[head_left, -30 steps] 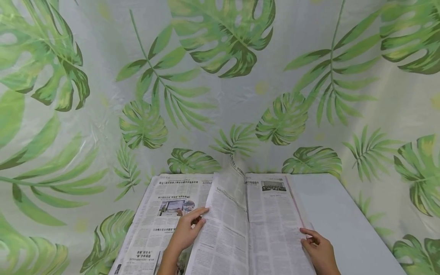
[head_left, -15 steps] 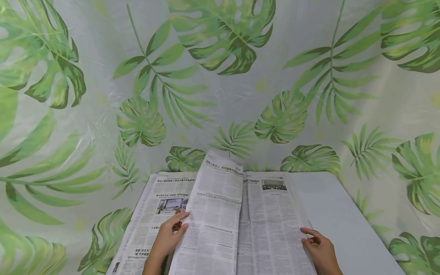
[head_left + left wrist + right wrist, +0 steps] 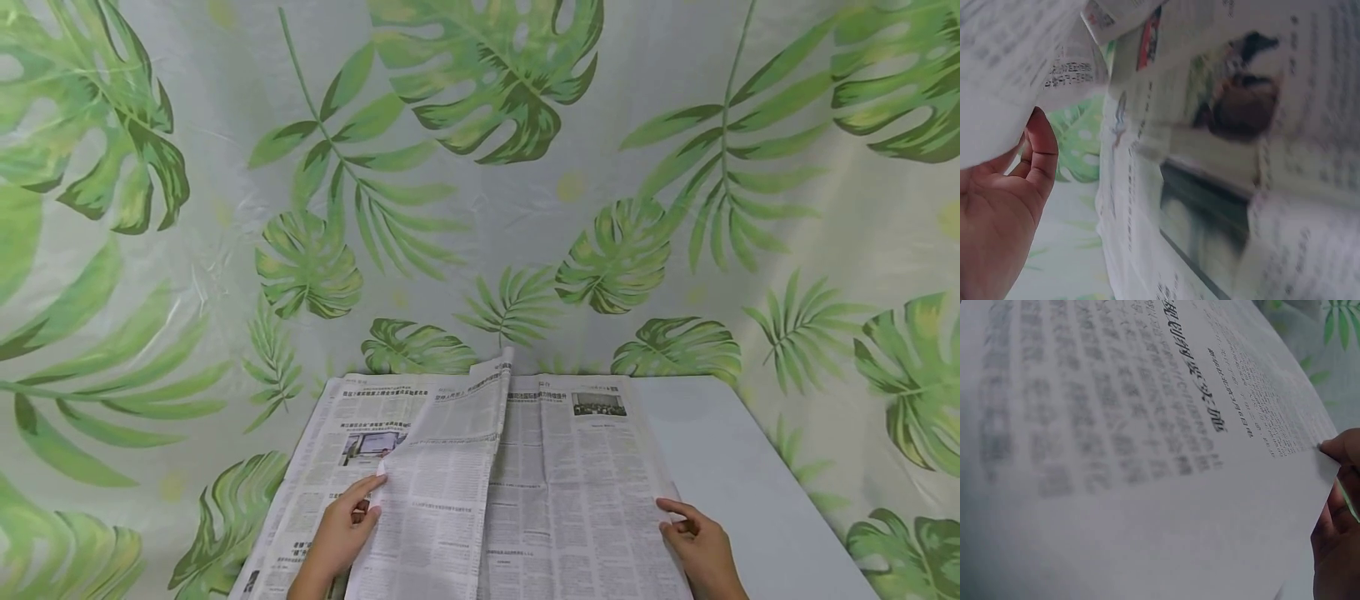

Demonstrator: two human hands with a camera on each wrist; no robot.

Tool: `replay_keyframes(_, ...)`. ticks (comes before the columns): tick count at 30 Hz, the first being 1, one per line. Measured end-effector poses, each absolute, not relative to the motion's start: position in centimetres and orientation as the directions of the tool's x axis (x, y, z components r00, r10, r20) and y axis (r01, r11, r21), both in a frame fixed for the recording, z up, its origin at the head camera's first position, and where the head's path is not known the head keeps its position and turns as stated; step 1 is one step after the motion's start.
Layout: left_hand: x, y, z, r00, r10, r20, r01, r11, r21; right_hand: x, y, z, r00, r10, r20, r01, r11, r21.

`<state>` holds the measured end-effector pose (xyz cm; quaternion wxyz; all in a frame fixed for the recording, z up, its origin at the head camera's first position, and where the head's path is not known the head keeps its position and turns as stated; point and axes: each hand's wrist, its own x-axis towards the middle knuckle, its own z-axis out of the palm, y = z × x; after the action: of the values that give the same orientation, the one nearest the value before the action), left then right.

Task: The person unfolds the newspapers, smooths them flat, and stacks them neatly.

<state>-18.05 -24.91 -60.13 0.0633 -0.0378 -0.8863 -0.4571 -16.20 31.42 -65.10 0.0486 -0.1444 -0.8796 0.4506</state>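
Note:
An open newspaper (image 3: 585, 500) lies spread before me, with printed columns and small photos on its pages. My left hand (image 3: 341, 529) pinches the edge of a lifted newspaper page (image 3: 435, 500), which leans over the left half with its top curling up. In the left wrist view, the left hand (image 3: 1013, 187) has thumb and fingers at that page's edge, above a page with blurred photos. At the right margin, my right hand (image 3: 697, 542) pinches the newspaper's edge. The right wrist view shows the right hand (image 3: 1338, 506) with the sheet between thumb and fingers.
A white table surface (image 3: 735, 475) shows to the right of the newspaper. Behind it hangs a pale curtain (image 3: 495, 208) printed with green leaves. Other newspaper sheets (image 3: 300, 467) lie beneath the lifted page on the left.
My left hand has moved left and slightly down, drawing the lifted page leftward across the fold. More of the right-hand page is uncovered. The right hand has stayed nearly still.

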Motion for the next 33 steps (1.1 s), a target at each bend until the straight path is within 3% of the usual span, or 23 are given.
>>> replay_keyframes(13,-17.2,-28.5,-61.5,-0.992,-0.125,0.022,-0.066,0.658,0.75,-16.2,31.6,-65.3,-0.944,0.319,-0.088,0.255,0.534,-0.806)
replay_keyframes(33,-15.7,-34.2,-63.6,-0.979,-0.202,0.016,-0.147,0.764,0.629,-16.5,33.4,-66.1,-0.94,0.333,-0.068,0.264,0.588,-0.765)
